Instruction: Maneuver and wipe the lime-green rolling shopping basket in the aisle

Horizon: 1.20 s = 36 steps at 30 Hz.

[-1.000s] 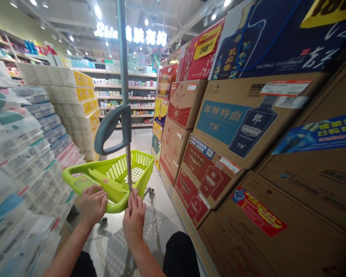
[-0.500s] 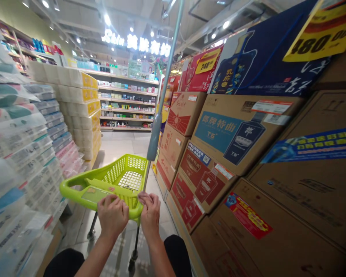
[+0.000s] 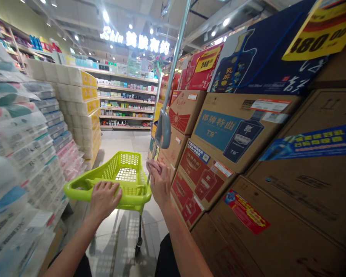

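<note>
A lime-green plastic shopping cart [image 3: 129, 159] stands in front of me, its basket bare inside. My left hand [image 3: 105, 198] is closed over the cart's handle bar, the thumb on the near side. To the right of the handle, my right hand [image 3: 161, 188] is raised with its fingers curled round a thin metal pole [image 3: 177, 50]. A small pinkish, cloth-like piece [image 3: 153, 166] shows at those fingers; its kind is unclear. The pole leans up to the right past the ceiling lights and carries a grey loop-shaped grip [image 3: 163, 129] above my hand.
Stacked liquor cartons [image 3: 216, 130] line the right side, close to my right arm. Wrapped tissue packs [image 3: 25, 142] and yellow-white paper rolls [image 3: 77, 104] form piles at left. Tiled floor [image 3: 127, 140] leads to shelves [image 3: 127, 96] of small goods at the back.
My right hand has risen and moved right, away from the cart handle, with the pole. The grey grip has turned, showing its loop. My left hand has shifted left along the handle.
</note>
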### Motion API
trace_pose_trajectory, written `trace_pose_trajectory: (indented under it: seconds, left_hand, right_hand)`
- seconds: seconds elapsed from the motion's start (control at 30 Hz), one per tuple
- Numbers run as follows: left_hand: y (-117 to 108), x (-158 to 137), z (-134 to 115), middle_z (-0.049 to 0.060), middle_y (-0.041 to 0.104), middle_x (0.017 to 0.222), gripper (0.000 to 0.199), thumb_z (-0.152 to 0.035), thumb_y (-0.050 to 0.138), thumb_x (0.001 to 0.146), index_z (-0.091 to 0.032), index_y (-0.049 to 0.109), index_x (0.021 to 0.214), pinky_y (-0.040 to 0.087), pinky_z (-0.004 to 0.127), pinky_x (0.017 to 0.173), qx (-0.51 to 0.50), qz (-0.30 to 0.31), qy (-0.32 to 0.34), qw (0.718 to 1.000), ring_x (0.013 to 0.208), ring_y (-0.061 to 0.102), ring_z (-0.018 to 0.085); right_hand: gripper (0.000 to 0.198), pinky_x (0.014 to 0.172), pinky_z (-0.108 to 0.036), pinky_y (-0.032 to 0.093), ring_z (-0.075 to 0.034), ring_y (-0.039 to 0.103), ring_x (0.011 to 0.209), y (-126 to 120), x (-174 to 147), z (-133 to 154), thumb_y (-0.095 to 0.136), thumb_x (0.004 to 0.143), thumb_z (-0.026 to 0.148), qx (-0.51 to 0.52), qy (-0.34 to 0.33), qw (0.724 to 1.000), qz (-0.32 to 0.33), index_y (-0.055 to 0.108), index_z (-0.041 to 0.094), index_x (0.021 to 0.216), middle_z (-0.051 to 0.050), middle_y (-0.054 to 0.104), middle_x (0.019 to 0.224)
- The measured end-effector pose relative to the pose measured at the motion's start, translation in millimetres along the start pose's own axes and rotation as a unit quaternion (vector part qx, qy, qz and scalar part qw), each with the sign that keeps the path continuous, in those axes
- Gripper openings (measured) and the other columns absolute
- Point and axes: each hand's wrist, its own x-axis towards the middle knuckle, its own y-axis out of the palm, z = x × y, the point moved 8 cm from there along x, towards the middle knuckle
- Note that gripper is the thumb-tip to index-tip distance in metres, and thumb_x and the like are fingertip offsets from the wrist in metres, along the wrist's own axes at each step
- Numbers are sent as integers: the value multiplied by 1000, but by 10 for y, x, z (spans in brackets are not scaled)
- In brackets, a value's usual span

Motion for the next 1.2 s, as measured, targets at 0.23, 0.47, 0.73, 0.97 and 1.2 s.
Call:
trace_pose_trajectory:
  seconds: [0.23, 0.47, 0.73, 0.97, 1.2]
  left_hand:
    - [87, 48, -58, 7, 66, 95, 37, -45, 38, 92, -26, 66, 106, 34, 42, 91, 17, 12, -10, 1000, 96, 53, 24]
    - [61, 69, -73, 8, 65, 95, 35, -45, 38, 91, -25, 66, 103, 32, 42, 91, 33, 20, -10, 999, 95, 52, 25]
    - [47, 64, -123, 10, 64, 92, 37, -44, 37, 91, -23, 67, 100, 30, 44, 94, 24, 14, -34, 999, 95, 50, 27]
    - [66, 80, -195, 11, 63, 92, 39, -44, 35, 91, -21, 66, 98, 29, 45, 94, 11, 10, -33, 999, 95, 49, 27]
    - [47, 35, -283, 12, 62, 90, 38, -43, 37, 90, -20, 67, 92, 29, 45, 92, -2, 3, -36, 999, 95, 49, 28]
  right_hand:
    - [29, 68, -30, 41, -22, 44, 89, 504, -143, -80, 48, 93, 14, -181, -27, 968, 171, 64, 22, 115, -11, 56, 99]
    - [44, 82, -38, 40, -25, 43, 99, -135, 646, 50, 36, 97, 15, -239, -40, 969, 52, 49, 32, 136, -12, 51, 115]
    - [32, 74, -36, 43, -25, 45, 97, 418, 92, 9, 38, 95, 14, -269, -65, 941, 192, 61, 19, 117, -15, 55, 107]
    - [40, 78, -37, 43, -27, 44, 104, -155, 808, 41, 34, 97, 17, -279, -63, 954, 85, 48, 22, 134, -16, 53, 113]
    - [41, 77, -38, 44, -25, 44, 100, 253, 245, -75, 29, 97, 15, -286, -72, 942, 162, 51, 17, 132, -17, 55, 108]
